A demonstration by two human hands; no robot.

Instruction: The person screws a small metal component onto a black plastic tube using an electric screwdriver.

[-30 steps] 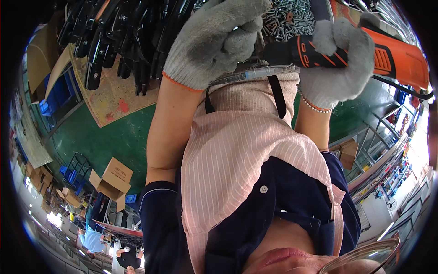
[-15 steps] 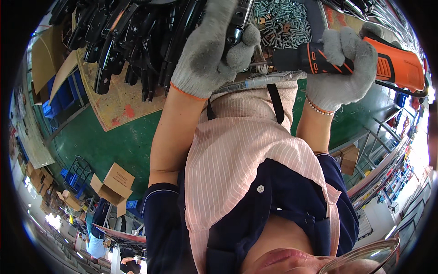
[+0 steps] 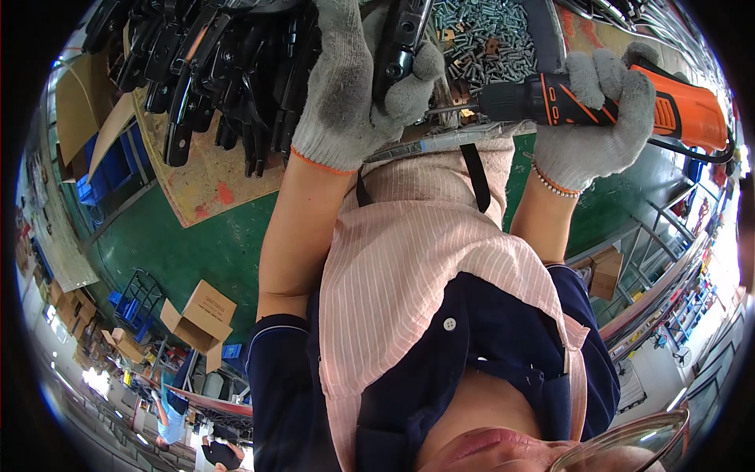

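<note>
My right hand (image 3: 602, 126), in a grey knit glove, is closed round an orange and black power screwdriver (image 3: 574, 101). The driver's thin bit points left, toward my left hand (image 3: 342, 102). That hand, gloved too, grips a long black metal bracket (image 3: 405, 35) with a shiny edge, thumb against its lower end. Whether the bit touches the bracket cannot be made out. Just beyond the driver's nose lies a heap of small silver screws (image 3: 487, 35), with a few copper-coloured pieces among them.
Many black metal parts (image 3: 228, 71) are piled on the worn wooden board (image 3: 204, 185) at left. Metal rods (image 3: 629, 16) lie at far right. An open cardboard box (image 3: 200, 315) stands behind on the green floor (image 3: 189, 252); two people (image 3: 169, 417) are farther off.
The driver and my right hand have shifted slightly right, away from the bracket. My left hand has turned a little, with the bracket still in it.
</note>
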